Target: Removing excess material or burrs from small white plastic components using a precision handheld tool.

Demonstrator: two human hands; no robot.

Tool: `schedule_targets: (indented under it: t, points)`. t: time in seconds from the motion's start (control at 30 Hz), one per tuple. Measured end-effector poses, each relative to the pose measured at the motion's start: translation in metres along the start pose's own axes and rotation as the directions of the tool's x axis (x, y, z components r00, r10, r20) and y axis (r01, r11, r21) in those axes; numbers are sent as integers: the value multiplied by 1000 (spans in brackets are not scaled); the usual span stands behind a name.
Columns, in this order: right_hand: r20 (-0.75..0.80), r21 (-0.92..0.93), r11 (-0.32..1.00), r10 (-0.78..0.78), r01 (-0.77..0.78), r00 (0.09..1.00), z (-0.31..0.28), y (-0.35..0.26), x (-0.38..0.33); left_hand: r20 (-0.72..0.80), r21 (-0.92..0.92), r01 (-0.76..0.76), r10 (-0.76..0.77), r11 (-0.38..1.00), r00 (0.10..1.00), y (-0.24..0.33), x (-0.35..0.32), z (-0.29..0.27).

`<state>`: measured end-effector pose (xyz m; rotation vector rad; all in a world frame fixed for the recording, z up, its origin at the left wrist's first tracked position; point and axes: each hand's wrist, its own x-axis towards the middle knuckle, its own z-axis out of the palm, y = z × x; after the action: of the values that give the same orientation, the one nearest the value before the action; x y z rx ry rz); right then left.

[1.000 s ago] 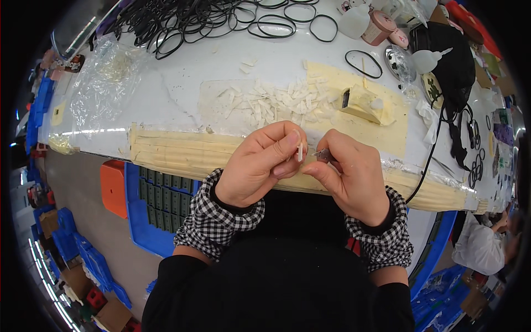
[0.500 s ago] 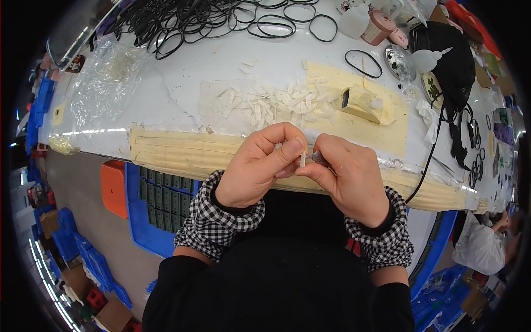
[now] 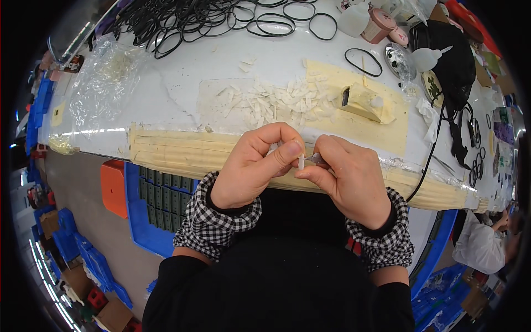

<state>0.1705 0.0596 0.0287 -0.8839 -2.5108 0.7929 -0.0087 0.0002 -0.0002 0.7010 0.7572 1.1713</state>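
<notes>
So my left hand (image 3: 251, 166) has its thumb and fingers pinched on a tiny white strip (image 3: 301, 161), which pokes down past the fingertips. My right hand (image 3: 357, 180) is clamped on a small grey metal piece (image 3: 316, 159), thumb below and the other fingers curled over it. Its tip points left, right up by the strip, and honestly I can't tell if the two are touching. Both hands are up in front of me by the near edge of the counter (image 3: 166, 105), with black-and-white checked sleeves (image 3: 215, 207) bunched at my wrists.

Just past my knuckles there's a messy heap of white scraps (image 3: 276, 102), some spilling onto a yellow sheet (image 3: 390, 133) to the right. A yellowish block (image 3: 362, 105) with a dark end sits on that sheet, and a black loop (image 3: 381, 68) lies just beyond it. The edge nearest me has cream padding (image 3: 182, 152) along it.

Further out, a big tangle of black loops (image 3: 166, 22) covers the far left, with a crumpled clear bag (image 3: 105, 77) nearer. Far right is cluttered: a pink tub (image 3: 379, 26), a white squeeze bottle (image 3: 426, 61), a black bag (image 3: 456, 72).

Down on my left there's a blue crate (image 3: 146, 238) holding rows of dark green blocks (image 3: 166, 202), next to an orange stool (image 3: 113, 188).
</notes>
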Motion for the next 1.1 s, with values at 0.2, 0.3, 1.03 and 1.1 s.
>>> schedule_targets:
  t: [0.2, 0.3, 1.03, 1.1]
  points:
    - [16, -33, 999, -10, 10, 1000, 0, 0, -2, -34, 104, -12, 16, 995, 999, 3, -2, 1]
    - [38, -21, 1000, -5, 6, 999, 0, -1, -2, -58, 149, -17, 26, 989, 998, 2, -2, 2]
    - [-132, -189, 975, 93, -117, 987, 21, 14, 7, -251, -277, -131, 60, 952, 966, 2, 2, -3]
    - [-164, -139, 985, 82, -105, 983, 20, 15, 8, -260, -232, -123, 61, 965, 964, 2, 3, -2]
